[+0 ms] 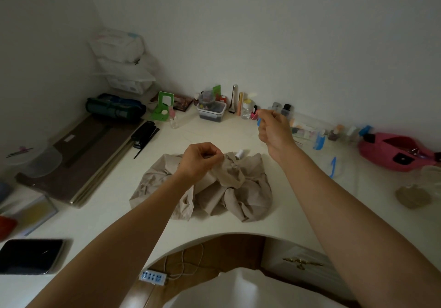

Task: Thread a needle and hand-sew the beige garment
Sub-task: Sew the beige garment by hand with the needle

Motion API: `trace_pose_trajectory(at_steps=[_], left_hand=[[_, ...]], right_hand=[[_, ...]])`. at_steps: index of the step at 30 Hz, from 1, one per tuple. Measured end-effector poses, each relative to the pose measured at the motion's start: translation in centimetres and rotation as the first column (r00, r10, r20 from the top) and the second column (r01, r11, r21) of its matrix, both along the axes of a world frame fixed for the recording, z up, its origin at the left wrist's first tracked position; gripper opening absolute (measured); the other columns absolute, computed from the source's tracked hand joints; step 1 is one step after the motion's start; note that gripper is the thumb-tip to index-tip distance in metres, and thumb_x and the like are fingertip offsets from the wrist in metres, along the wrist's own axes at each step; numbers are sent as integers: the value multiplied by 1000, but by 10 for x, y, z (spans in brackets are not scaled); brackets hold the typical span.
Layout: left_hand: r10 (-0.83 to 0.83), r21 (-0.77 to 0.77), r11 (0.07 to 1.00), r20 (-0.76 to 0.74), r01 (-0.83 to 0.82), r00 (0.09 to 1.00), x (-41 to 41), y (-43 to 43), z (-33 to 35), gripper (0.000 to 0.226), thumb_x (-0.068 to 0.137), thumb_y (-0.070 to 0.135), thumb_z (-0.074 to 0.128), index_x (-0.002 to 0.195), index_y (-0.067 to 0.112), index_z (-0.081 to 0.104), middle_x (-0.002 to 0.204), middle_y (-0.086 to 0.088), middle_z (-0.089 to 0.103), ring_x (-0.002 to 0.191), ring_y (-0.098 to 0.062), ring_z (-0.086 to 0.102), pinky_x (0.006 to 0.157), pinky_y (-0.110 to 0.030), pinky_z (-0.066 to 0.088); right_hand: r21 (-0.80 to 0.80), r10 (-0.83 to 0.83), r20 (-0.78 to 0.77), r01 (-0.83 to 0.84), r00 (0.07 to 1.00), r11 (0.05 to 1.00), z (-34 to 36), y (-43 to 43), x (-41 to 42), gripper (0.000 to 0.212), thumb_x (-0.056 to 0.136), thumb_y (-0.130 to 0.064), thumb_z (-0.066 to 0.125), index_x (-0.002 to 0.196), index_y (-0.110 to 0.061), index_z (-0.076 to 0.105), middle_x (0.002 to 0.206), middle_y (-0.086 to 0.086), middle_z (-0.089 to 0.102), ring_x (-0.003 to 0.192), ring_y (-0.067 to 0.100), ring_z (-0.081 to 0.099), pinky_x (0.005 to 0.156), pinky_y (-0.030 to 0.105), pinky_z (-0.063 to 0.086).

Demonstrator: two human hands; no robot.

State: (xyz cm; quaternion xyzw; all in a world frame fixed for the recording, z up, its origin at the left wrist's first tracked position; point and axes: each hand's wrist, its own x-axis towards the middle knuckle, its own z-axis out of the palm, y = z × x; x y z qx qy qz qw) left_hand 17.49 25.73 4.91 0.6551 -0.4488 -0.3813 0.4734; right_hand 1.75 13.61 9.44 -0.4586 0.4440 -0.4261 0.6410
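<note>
Beige garment [238, 195] pinched (left hand [198, 159]); right hand [274, 131] grips blue item [259, 122].

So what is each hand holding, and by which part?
Left hand pinches a fold of the beige garment; right hand pinches a small blue item, unidentifiable.

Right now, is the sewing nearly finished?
Hard to say. Looks done: probably the threading, since the small white thread spool stands aside on the white table. In hand: the left hand pinches a fold of the crumpled beige cloth garment; the right hand is raised with pinched fingers, as if pulling thread too fine to see. Left: no finished seam shows.
</note>
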Motion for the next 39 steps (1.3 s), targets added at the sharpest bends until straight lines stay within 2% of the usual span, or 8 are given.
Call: trace_pose_trajectory(at_steps=[10,13,17,21,25,29,31,39], left_hand=[[7,38,999,80,-10,997,1,-1,-2,5,86,5,68,82,7,69,70,2,66,56,6,57,60,-10,46],[1,53,999,92,-6,996,2,-3,-4,8,86,9,69,79,13,70,71,2,67,58,3,57,60,-12,47],[-5,60,998,74,0,997,1,-4,-2,9,86,9,69,78,13,70,71,-1,68,63,-7,57,62,-19,48],[-26,56,998,52,23,998,1,-4,1,10,86,7,68,78,12,70,70,-1,68,62,-6,57,61,-18,48],[-40,53,998,40,38,998,1,-5,2,8,85,6,69,78,11,71,71,-1,68,60,-4,57,59,-15,48],[-42,39,998,28,41,999,1,-5,4,4,85,5,69,81,4,71,73,-4,68,55,1,55,55,-11,44],[-43,39,998,11,43,999,1,-5,4,5,86,4,68,81,5,70,70,-2,67,54,2,55,55,-11,44],[-65,60,996,21,63,998,1,-7,3,12,90,17,64,86,9,72,77,2,68,63,3,59,57,-10,46]], right_hand=[[145,-218,249,186,944,972,2,-10,-2,21,99,-9,50,79,-15,50,43,-10,37,37,3,29,39,16,27],[169,-233,222,198,947,966,0,-11,-2,26,100,-11,50,74,-16,48,44,-10,36,36,3,28,37,16,25],[69,-108,-106,116,988,991,-14,-10,-2,8,98,-15,50,95,-15,57,56,-5,36,40,6,27,36,18,21],[-89,191,-484,-265,854,960,-19,5,-2,30,98,-11,50,125,-23,56,78,-10,46,58,3,39,47,13,32],[45,519,-603,-624,606,780,-17,18,3,23,100,-19,51,114,-16,69,87,-8,59,65,2,48,55,13,35],[167,603,-634,-676,484,718,-22,20,4,16,93,-24,62,94,-13,73,81,7,55,65,13,44,56,22,37],[136,582,-629,-664,515,735,-23,20,4,12,92,-25,64,86,-20,73,88,8,60,75,18,48,65,27,40],[61,536,-512,-594,671,802,-18,22,5,13,97,-17,57,93,-13,69,66,-8,51,56,6,37,49,15,32]])
